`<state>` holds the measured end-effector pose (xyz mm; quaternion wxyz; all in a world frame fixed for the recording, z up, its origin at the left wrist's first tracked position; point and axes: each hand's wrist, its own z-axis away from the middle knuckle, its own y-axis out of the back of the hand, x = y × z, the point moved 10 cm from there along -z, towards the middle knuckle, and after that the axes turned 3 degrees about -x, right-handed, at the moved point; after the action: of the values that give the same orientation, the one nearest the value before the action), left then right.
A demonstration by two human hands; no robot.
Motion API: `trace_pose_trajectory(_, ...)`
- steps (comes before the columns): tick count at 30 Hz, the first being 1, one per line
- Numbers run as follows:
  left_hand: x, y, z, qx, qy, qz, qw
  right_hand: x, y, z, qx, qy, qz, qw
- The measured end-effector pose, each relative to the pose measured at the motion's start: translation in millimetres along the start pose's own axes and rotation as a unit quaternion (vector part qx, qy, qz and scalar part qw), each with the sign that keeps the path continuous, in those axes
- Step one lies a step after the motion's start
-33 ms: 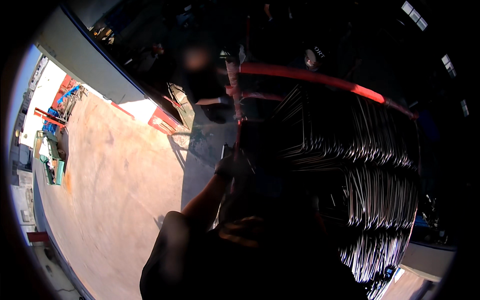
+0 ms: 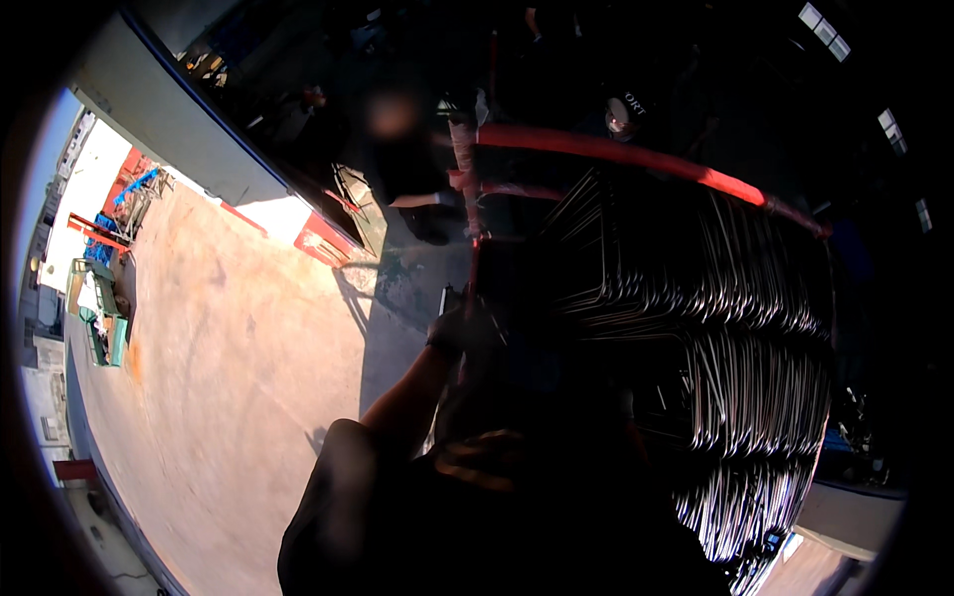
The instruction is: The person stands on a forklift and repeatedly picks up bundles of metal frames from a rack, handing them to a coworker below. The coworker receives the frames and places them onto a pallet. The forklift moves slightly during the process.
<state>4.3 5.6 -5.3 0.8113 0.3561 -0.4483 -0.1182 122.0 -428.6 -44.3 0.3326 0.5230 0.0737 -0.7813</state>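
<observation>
My left forearm reaches forward from the lower middle, with a dark band at the wrist. At its end my left hand (image 2: 452, 326) lies in deep shadow against the slim red upright post (image 2: 473, 266) of a rack. Its fingers are too dark to make out. To the right, bent metal rods (image 2: 755, 387) hang or lie in dense stacked rows, shiny along their edges. My right hand cannot be picked out; only a faint trace of the right arm (image 2: 636, 442) shows in the dark before the rods.
A red rail (image 2: 616, 151) runs across the rack's far side. Beyond the post stands another person, one forearm (image 2: 417, 201) near it. Sunlit concrete floor (image 2: 238, 348) spreads to the left. A green cart (image 2: 117, 343) and a pale wall (image 2: 179, 129) stand farther off.
</observation>
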Motion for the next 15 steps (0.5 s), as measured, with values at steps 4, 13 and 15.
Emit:
trace_pose_trajectory(4,-27,-10,-5,-0.028,-0.006,0.307,0.951,-10,-18,-10,-0.051,-0.009,0.111,0.993)
trace_pose_trajectory(13,10,4,3,-0.080,0.007,0.365,0.928,2,-22,-18,-0.061,-0.005,0.120,0.991)
trace_pose_trajectory(15,35,9,5,-0.081,0.002,0.273,0.959,38,-7,-18,-0.041,-0.024,-0.044,0.998)
